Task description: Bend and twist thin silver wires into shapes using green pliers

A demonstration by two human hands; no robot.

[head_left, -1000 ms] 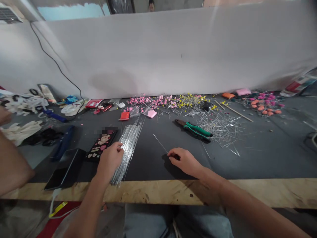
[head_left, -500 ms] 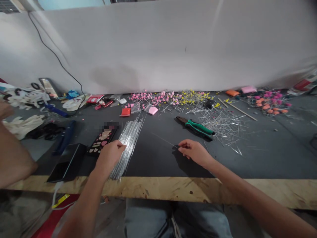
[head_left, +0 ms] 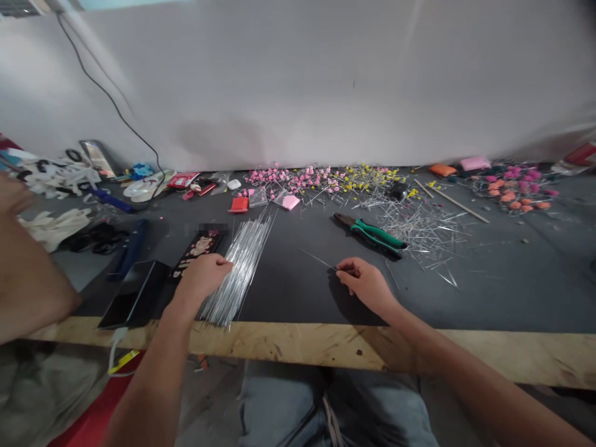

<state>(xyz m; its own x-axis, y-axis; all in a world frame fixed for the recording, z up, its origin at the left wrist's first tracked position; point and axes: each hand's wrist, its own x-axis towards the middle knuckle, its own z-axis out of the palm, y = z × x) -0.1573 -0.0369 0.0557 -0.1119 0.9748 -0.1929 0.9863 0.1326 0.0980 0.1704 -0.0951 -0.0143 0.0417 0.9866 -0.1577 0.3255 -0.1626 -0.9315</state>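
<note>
My right hand [head_left: 363, 282] pinches one end of a thin wire [head_left: 316, 257], which points up and left over the dark table. My left hand [head_left: 202, 276] is closed at the left edge of a bundle of silvery wires [head_left: 242, 267]; its fingertips are pressed together, and what they hold, if anything, is too small to make out. Beyond my right hand lie pliers with green and black handles [head_left: 372, 236]. A pile of loose short wires [head_left: 423, 233] spreads to their right. Left of the bundle, partly behind my left hand, is a dark decorated case [head_left: 198, 248].
Pink-tipped wires [head_left: 298, 180] and yellow-tipped wires [head_left: 372, 179] lie along the wall. Orange and magenta pieces [head_left: 516, 186] sit at the back right. A black phone [head_left: 125, 301] rests near the wooden edge [head_left: 298, 341]. Another person's arm [head_left: 32, 261] reaches in at left.
The view has shifted slightly. My left hand has moved a little left, off the wires toward the bundle's edge. My right hand still holds the thin wire in about the same place.
</note>
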